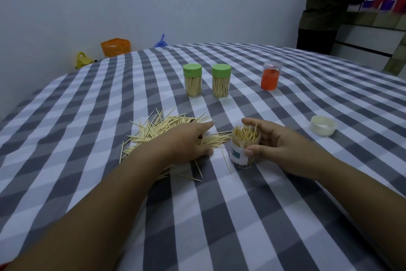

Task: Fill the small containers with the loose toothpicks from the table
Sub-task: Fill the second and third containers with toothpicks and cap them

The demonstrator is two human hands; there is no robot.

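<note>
I count two green-lidded jars [206, 80] capped and full at the far side, so I judge the job well past halfway. My right hand [276, 145] wraps the open clear container [245, 146], already packed with sticks, standing on the cloth; its white lid [323, 125] lies off to the right. My left hand [189, 141] sits on the loose toothpicks [167, 128], fingers curled into a bunch (seemingly gripping some, though the palm hides it). A good heap remains. An orange container [270, 76] waits uncapped. The checked tablecloth [219, 215] covers a table by a plain wall; another person [329, 7] stands far right.
</note>
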